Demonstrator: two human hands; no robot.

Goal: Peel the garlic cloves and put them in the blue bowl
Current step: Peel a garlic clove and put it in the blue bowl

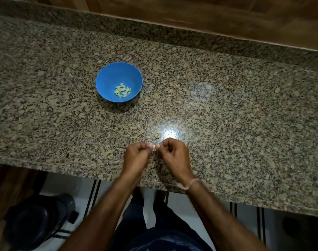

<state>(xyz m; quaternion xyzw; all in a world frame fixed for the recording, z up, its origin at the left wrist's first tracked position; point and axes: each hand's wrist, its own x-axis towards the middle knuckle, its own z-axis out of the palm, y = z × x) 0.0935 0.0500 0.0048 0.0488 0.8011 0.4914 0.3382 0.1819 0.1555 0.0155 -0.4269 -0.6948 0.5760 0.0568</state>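
Pinching a small garlic clove (pixel 154 146) between them, the left hand (pixel 138 155) and the right hand (pixel 174 154) are meeting just above the near part of the granite bench (pixel 227 115). Both hands are showing curled fingers, with the fingertips of each closing on the clove from either side; the clove itself is mostly hidden, so how much skin is on it cannot be told. The left hand's fingers (pixel 148 146) are bunching at the clove's left end, and the right hand's fingers (pixel 159 146) are gripping its right end, with the remaining fingers folding into the palm. A thin band (pixel 191 183) is circling the right wrist.

Just beyond the hands, toward the far side, a small pale scrap of garlic skin (pixel 157 136) is lying on the bench beside a bright glare spot. Farther away and to the left, the blue bowl (pixel 107 78) is sitting upright on the bench, well apart from the hands. Inside it a small heap of peeled cloves (pixel 122 90) is resting on the bottom, toward the near right side of the bowl.

Below the near edge of the bench, a dark bin (pixel 40 220) is standing on the floor at the left, and the person's dark trousers are showing between the forearms.
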